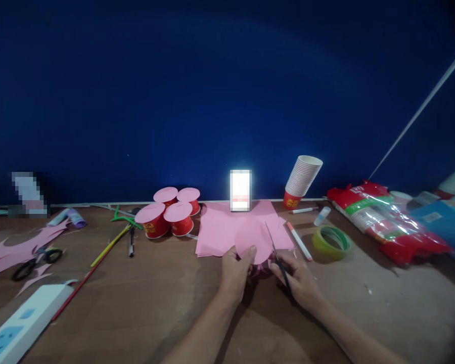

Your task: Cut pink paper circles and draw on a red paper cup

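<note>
Pinched between the thumb and fingers of my left hand [235,272] is a rounded piece of pink paper [253,243]. My right hand [296,280] grips a pair of scissors [278,258] with dark handles. Their blades point up along the right edge of the paper piece. Small pink scraps [263,268] show just under it, between my hands. Behind lies a stack of pink paper sheets [216,230], partly covered by the round piece. To the left stand several red paper cups [154,226], each topped with a pink paper disc [179,211].
Right of the paper are a leaning stack of cups [304,177], a marker [299,241], a glue stick [322,216], a tape roll [331,242] and a red plastic package [387,222]. Left lie other scissors [38,262], pink offcuts [26,242] and a power strip [28,318].
</note>
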`<state>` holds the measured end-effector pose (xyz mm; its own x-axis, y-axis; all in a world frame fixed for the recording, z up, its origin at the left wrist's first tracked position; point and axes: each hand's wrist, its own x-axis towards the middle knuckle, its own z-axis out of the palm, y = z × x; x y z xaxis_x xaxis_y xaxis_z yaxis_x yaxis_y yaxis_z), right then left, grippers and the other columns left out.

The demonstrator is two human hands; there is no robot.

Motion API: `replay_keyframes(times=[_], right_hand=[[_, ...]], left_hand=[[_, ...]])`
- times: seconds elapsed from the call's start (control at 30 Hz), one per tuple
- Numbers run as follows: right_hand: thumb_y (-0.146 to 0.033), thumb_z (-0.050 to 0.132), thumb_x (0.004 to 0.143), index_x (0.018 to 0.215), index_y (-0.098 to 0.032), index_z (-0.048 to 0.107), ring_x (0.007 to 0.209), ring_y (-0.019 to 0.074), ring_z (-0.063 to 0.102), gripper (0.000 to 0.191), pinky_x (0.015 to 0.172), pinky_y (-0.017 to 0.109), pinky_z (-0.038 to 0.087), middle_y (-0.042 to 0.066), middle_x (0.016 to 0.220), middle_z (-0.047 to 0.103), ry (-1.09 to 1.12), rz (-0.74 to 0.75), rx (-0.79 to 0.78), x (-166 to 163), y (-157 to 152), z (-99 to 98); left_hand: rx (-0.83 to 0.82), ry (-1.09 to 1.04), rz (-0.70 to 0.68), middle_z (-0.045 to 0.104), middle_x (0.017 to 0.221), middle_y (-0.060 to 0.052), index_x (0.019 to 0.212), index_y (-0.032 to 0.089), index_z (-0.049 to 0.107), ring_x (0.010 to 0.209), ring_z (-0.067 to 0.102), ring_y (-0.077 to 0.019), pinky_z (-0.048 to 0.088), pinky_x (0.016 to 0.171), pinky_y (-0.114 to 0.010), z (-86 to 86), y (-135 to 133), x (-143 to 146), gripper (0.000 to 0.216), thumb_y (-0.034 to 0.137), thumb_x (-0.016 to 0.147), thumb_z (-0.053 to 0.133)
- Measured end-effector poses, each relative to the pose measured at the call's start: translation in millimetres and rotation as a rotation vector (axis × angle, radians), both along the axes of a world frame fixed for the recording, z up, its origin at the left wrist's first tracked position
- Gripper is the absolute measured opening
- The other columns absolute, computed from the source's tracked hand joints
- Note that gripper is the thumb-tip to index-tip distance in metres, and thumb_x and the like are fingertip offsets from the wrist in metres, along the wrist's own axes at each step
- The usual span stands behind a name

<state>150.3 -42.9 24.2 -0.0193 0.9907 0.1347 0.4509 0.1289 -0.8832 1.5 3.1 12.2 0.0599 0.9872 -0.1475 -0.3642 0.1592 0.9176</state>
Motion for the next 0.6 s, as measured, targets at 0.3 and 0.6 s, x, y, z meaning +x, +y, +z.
replay_keyframes(times=[0.3, 0.6], right_hand=[[-0.038, 0.055, 0.085, 0.080, -0.017, 0.062, 0.056, 0.0116, 0.045, 0.023, 0.050, 0.021, 0.039, -0.002, 0.064, 0.052, 0.020, -0.004, 0.001, 0.5, 0.0, -2.0], [-0.041, 0.055, 0.084, 0.079, -0.017, 0.061, 0.055, 0.0111, 0.045, 0.025, 0.050, 0.021, 0.040, -0.001, 0.067, 0.054, 0.059, 0.000, -0.036, 0.2, -0.4, -3.4]], left_hand=[[-0.010, -0.016, 0.018, 0.044, 0.046, 0.007, 0.067, 0.013, 0.056, 0.039, 0.029, -0.0031, 0.023, 0.037, -0.017, 0.6, -0.2, 0.3, 0.039, 0.047, 0.060, 0.075], [-0.008, -0.012, 0.033, 0.045, 0.049, 0.007, 0.070, 0.013, 0.057, 0.040, 0.032, -0.0038, 0.026, 0.038, -0.017, -1.4, 1.4, 0.0, 0.038, 0.047, 0.063, 0.073]])
